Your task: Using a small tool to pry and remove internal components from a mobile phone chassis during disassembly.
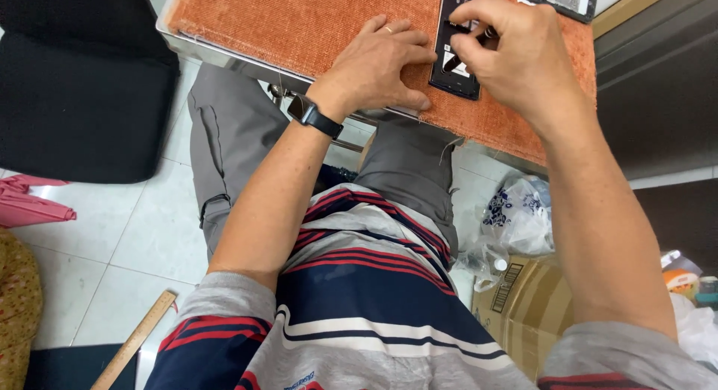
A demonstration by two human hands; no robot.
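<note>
An opened dark phone point(449, 74) lies on an orange woven mat point(299, 23) at the table's near edge. My left hand point(381, 65) rests flat on the mat, its fingers pressed against the phone's left side. A dark watch sits on that wrist. My right hand point(516, 50) hovers over the phone with thumb and fingers pinched on a small dark part or tool point(467, 31); I cannot tell which. The hand hides the phone's right side.
Another dark device point(562, 0) lies at the mat's far right. On the tiled floor are a cardboard box point(523, 304), a plastic bag point(516, 214), a wooden ruler point(134, 338) and a black seat point(75, 83) at the left.
</note>
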